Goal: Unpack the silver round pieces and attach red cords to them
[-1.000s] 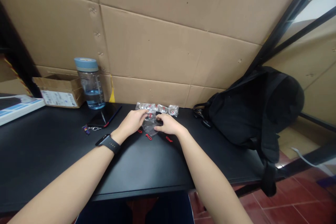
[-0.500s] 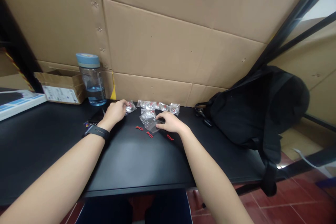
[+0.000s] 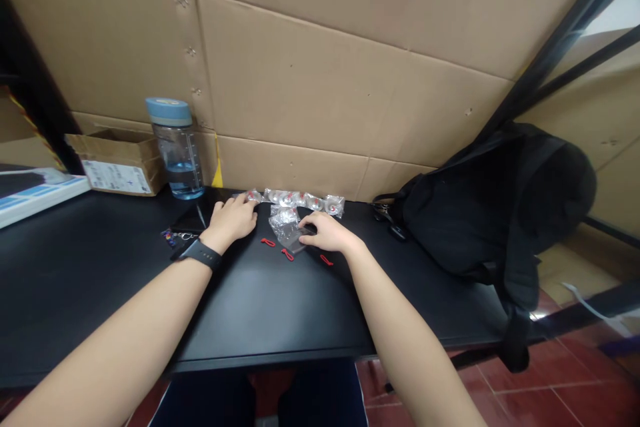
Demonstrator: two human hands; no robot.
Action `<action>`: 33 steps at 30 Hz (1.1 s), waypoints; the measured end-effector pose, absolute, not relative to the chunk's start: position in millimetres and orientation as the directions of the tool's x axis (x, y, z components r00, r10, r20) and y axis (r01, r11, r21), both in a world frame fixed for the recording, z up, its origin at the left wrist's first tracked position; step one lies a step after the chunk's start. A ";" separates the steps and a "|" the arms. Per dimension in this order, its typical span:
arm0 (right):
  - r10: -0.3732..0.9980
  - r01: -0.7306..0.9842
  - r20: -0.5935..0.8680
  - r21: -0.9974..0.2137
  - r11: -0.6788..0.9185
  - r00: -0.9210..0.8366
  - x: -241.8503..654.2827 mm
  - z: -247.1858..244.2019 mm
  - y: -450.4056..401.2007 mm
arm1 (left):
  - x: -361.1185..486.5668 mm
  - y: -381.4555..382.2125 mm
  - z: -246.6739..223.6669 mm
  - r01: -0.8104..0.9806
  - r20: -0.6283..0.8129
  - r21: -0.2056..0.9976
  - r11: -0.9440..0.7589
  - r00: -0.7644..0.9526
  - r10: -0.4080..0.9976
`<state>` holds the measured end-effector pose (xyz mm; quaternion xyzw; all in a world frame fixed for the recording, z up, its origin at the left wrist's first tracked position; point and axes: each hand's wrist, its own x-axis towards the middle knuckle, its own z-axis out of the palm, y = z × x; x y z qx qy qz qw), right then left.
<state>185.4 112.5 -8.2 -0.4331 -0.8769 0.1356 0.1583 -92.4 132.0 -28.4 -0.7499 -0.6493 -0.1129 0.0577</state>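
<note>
My left hand [image 3: 233, 219] lies palm down with its fingers stretched out, the fingertips at a small clear packet [image 3: 254, 195] at the left end of a row. That row holds several packets [image 3: 314, 202] with shiny round pieces and red bits inside. My right hand [image 3: 327, 232] rests on the table, thumb and forefinger apart, at the edge of a clear plastic bag [image 3: 289, 235]. Another packet with a round piece [image 3: 285, 215] lies at the bag's upper end. In front are three red loops, one left [image 3: 267, 242], one middle [image 3: 287, 254] and one right [image 3: 326, 259].
A water bottle [image 3: 179, 153] and an open cardboard box [image 3: 117, 163] stand at the back left. A phone-like dark slab [image 3: 193, 219] with a keychain [image 3: 170, 235] lies by my left wrist. A black backpack [image 3: 480, 207] sits right, and cardboard [image 3: 310, 80] walls the back.
My left hand has gone from pinching at the leftmost packet to lying flatter with fingers extended. That packet sits slightly farther right, nearer the row. The right hand has hardly moved.
</note>
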 end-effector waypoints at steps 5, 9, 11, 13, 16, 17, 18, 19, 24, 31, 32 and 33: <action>0.803 0.715 0.144 -0.386 0.583 -0.578 182.8 -4.0 107.2 | -96.9 138.2 -39.7 0.982 0.264 0.116 -0.149 0.114 0.958; 0.789 0.696 0.142 -0.395 0.599 -0.598 181.2 -0.6 104.9 | -95.4 137.6 -37.8 0.979 0.363 0.117 -0.169 0.116 0.924; 0.773 0.679 0.139 -0.401 0.615 -0.619 182.7 2.4 104.6 | -90.5 134.4 -31.1 0.973 0.408 0.110 -0.202 0.141 0.902; 0.797 0.707 0.115 -0.400 0.584 -0.593 187.2 7.5 103.2 | -82.8 127.8 -20.9 0.936 0.411 0.131 -0.327 0.249 0.877; 0.891 0.826 -0.009 -0.378 0.418 -0.454 198.4 18.6 97.9 | -69.7 110.6 -3.4 0.756 0.298 0.253 -0.604 0.533 0.792; 0.901 0.851 -0.079 -0.371 0.371 -0.427 202.1 22.2 95.5 | -66.2 104.0 1.5 0.699 0.256 0.289 -0.654 0.602 0.756; 0.896 0.863 -0.141 -0.369 0.346 -0.420 205.2 25.5 93.2 | -63.6 97.7 5.2 0.640 0.208 0.316 -0.700 0.673 0.710; 0.887 0.872 -0.201 -0.364 0.326 -0.416 207.3 28.1 91.1 | -62.1 92.2 7.7 0.597 0.165 0.346 -0.724 0.721 0.673; 0.851 0.897 -0.323 -0.304 0.321 -0.414 202.4 34.7 83.8 | -68.6 85.7 2.9 0.613 0.121 0.310 -0.727 0.733 0.670; 0.856 0.888 -0.293 -0.316 0.333 -0.426 198.3 40.3 79.0 | -74.6 94.0 -6.2 0.670 0.128 0.316 -0.671 0.671 0.731; 0.859 0.890 -0.291 -0.313 0.330 -0.421 198.9 40.2 79.1 | -75.1 94.1 -6.6 0.688 0.121 0.306 -0.658 0.658 0.744; 0.859 0.894 -0.298 -0.309 0.325 -0.416 199.4 39.8 79.5 | -76.1 94.3 -7.0 0.709 0.111 0.293 -0.641 0.641 0.760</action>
